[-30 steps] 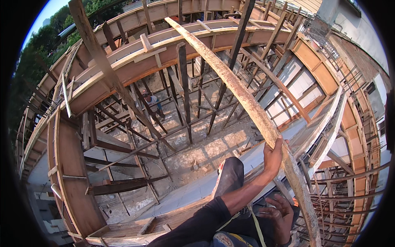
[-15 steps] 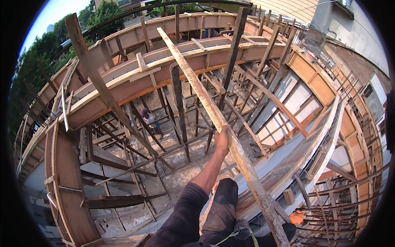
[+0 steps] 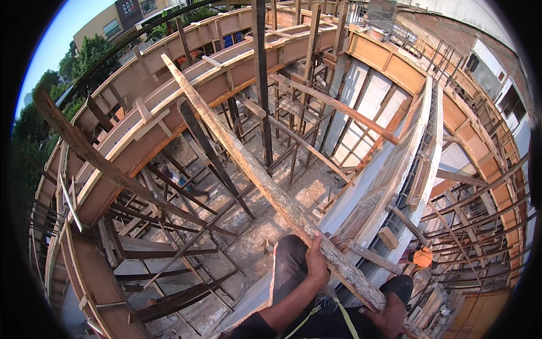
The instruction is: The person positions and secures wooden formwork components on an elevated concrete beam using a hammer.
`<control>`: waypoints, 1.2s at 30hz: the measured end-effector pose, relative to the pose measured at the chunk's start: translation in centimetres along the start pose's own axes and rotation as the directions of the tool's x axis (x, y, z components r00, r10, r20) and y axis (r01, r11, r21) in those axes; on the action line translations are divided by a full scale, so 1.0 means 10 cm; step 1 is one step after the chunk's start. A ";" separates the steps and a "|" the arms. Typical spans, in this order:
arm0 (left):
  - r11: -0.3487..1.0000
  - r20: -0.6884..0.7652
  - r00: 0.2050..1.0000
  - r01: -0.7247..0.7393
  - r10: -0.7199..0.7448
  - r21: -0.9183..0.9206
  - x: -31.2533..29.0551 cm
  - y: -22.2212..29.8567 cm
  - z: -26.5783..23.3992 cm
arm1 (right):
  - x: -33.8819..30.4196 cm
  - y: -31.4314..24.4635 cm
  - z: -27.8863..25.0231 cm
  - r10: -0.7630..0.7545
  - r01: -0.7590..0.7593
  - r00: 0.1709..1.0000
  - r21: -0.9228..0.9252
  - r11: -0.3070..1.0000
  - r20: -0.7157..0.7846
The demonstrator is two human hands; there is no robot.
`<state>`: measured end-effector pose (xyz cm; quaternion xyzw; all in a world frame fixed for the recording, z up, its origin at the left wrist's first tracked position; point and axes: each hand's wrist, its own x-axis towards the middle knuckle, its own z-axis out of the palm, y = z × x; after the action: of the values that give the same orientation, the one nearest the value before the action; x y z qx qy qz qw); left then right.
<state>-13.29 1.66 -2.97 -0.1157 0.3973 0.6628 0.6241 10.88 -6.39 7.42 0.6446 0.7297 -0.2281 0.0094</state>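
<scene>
"Gripping the long timber (image 3: 248,164) just past your raised knee (image 3: 291,251), your left hand (image 3: 317,263) sits on its lower half, with the bare forearm (image 3: 294,299) slanting up to it from a dark sleeve at the lower edge."

"And how are your fingers set there?"

"Closed on the wood — the thumb side lies along the near edge, and fingertips seem to show past the far edge. The wrist looks almost in line with your forearm."

"What about your right hand (image 3: 390,319)?"

"You have it farther down, at the timber's lower end, close to your body. Its fingers are mostly hidden, so I cannot tell whether they clamp the wood or only rest against it."

"Where does the timber lie, then?"

"From your lap it runs away and leftward, above the dark props (image 3: 212,150). Its far tip appears in front of the curved formwork (image 3: 127,150); I cannot tell whether they touch."

"How does it look to you?"

"Long, narrow and roughly straight. It is pale tan toward the tip, and mottled brown with whitish, crusty patches nearer your hands — rough-faced, with uneven edges. A short wood block (image 3: 388,238) sits to its right."
</scene>
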 end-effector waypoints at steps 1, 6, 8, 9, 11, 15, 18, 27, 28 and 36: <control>0.999 0.006 1.000 -0.001 0.001 -0.034 0.14 0.06 0.02 | 0.00 -0.08 -0.05 -0.107 0.108 0.993 0.019 0.994 -0.056; 0.995 0.058 0.996 -0.067 0.071 -0.072 0.67 0.41 -0.17 | -1.00 1.66 0.39 0.447 -0.353 0.892 0.716 0.602 0.065; 0.994 0.040 0.995 -0.086 0.089 -0.075 0.73 0.48 -0.33 | -1.35 1.81 0.04 0.363 -0.325 0.932 0.451 0.831 0.004; 0.993 0.038 0.995 -0.093 0.096 -0.071 0.74 0.50 -0.38 | -1.56 1.85 -0.20 0.266 -0.258 0.963 0.138 0.956 -0.040; 0.995 0.024 0.996 -0.081 0.083 -0.055 0.74 0.50 -0.32 | -1.78 2.08 -0.24 0.172 -0.182 0.983 -0.198 0.963 -0.067; 0.997 0.069 0.996 -0.053 0.057 -0.051 0.73 0.62 -0.14 | -1.75 3.04 0.08 0.040 -0.122 0.963 -0.300 0.946 -0.265; 0.991 0.103 0.988 -0.104 0.112 -0.086 0.82 0.91 0.05 | -1.61 3.14 0.05 0.149 -0.173 0.978 -0.160 0.972 -0.149; 0.979 0.143 0.969 -0.203 0.203 -0.017 1.78 2.07 -0.03 | -0.45 1.11 -0.44 0.210 -0.225 0.962 -0.069 0.972 -0.172; 0.964 0.128 0.959 -0.262 0.255 0.046 1.90 2.05 -0.07 | -0.31 1.07 -0.36 0.180 -0.214 0.963 -0.164 0.963 -0.199; 0.949 0.135 0.960 -0.266 0.245 0.170 1.96 1.05 0.57 | 0.80 1.70 -0.10 -0.213 -0.135 0.647 -0.384 0.913 -0.732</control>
<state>-24.79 20.90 -7.88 0.0331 0.4338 0.7034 0.5621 25.91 2.59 0.39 0.6472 0.7101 0.2195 -0.1693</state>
